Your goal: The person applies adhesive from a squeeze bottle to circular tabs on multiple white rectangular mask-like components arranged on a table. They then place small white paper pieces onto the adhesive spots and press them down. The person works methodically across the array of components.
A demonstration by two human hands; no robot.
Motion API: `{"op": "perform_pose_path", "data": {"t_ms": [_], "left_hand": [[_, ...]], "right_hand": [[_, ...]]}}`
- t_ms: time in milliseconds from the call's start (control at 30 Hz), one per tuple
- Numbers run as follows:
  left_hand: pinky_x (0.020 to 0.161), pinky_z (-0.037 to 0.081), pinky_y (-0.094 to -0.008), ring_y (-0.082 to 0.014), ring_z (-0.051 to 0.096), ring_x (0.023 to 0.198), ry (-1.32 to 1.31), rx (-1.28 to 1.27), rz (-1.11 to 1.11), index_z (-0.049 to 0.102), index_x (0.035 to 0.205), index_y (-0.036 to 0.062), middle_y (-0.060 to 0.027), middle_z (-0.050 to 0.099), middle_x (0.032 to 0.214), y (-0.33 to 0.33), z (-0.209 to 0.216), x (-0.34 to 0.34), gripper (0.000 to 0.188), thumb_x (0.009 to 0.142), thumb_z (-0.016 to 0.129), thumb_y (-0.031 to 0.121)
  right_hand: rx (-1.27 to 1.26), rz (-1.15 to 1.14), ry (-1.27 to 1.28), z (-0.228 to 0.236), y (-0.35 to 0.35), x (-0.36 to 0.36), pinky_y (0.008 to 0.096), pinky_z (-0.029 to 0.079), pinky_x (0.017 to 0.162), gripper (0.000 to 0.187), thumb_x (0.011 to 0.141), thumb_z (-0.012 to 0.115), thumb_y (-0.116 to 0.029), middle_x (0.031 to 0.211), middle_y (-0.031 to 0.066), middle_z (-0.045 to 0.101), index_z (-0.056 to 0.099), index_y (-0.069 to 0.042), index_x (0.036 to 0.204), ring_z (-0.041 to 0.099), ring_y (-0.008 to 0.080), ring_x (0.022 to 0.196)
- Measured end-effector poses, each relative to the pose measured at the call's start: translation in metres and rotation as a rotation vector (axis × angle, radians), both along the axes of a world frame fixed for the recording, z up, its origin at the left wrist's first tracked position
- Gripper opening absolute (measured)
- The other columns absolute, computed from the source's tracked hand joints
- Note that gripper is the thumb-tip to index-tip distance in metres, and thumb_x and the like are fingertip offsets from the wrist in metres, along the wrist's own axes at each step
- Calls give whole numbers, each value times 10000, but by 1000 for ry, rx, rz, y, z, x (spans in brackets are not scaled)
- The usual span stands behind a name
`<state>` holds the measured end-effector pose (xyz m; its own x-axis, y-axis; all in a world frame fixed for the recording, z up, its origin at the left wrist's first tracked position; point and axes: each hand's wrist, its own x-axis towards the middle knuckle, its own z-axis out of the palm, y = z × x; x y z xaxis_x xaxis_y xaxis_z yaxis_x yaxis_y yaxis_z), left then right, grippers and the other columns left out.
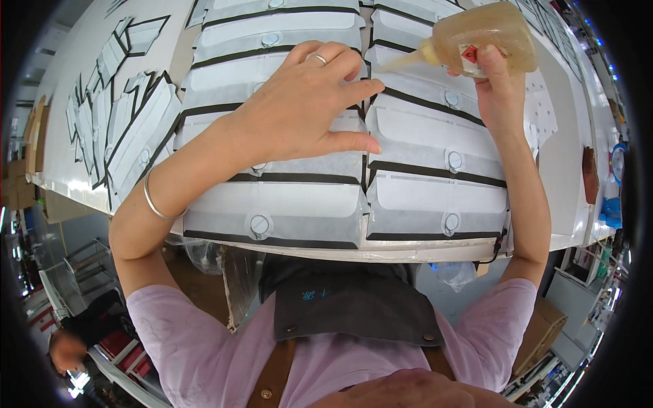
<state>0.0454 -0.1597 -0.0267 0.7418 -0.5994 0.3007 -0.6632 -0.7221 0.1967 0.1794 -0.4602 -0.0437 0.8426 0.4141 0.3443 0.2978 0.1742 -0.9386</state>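
Note:
My right hand [502, 92] grips a translucent squeeze bottle [500, 30] holding yellowish liquid. The bottle lies tipped sideways, its narrow nozzle [407, 58] pointing left at the upper rows of white and grey flat pieces. These pieces [435, 194] lie overlapping in two columns, each with dark edging and a round metallic button or magnet [451, 222]. Over the left column hovers or rests my left hand [306, 102], palm down, with thumb and index finger apart near the gap between columns. It appears to hold nothing. Whether its curled fingertips touch a piece is hidden.
More dark-edged pieces [139, 139] lie in a loose pile at the table's left. White perforated sheets [542, 112] lie on the right. The table's front edge [306, 253] runs just before my apron. Another person [88, 333] is at the lower left, apart from this table.

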Motion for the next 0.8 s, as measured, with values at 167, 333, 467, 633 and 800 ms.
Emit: {"op": "perform_pose_path", "data": {"t_ms": [167,333,467,633,800], "left_hand": [[1079,359,-490,-316,503,1095,-12,-7,-11,667,1280,49,-105,517,1043,-3,-1,0,769,822,693,666],[1089,349,-503,-312,497,1079,8,-12,-10,664,1273,37,-102,506,1013,-5,0,1,798,799,702,678],[1102,342,-513,-305,499,1073,5,-8,-7,661,1266,31,-99,505,1003,-6,1,0,807,788,711,679],[1113,333,-523,-299,497,1081,-15,-9,-4,660,1258,31,-99,506,1004,-6,0,-1,811,782,711,686],[1112,336,-520,-295,493,1111,-33,0,5,661,1242,40,-98,511,1013,-9,-1,-3,805,775,708,695]], "right_hand": [[-61,7,-28,-12,1,6,397,571,844,446,974,721,-284,1200,80,652,562,-22,1298,670,203,1033],[0,-142,-97,-21,7,16,390,563,892,465,931,771,-214,1245,81,640,575,1,1295,670,191,1014],[-188,-93,-238,-12,13,9,389,573,915,479,919,780,-206,1283,86,627,583,11,1298,671,198,1022],[-300,-4,-299,15,23,-25,412,595,868,506,920,786,-252,1276,107,635,587,8,1305,673,207,1033],[-76,-2,-85,7,7,-20,403,595,841,487,948,757,-337,1296,100,626,603,-34,1297,666,218,1061]]}}
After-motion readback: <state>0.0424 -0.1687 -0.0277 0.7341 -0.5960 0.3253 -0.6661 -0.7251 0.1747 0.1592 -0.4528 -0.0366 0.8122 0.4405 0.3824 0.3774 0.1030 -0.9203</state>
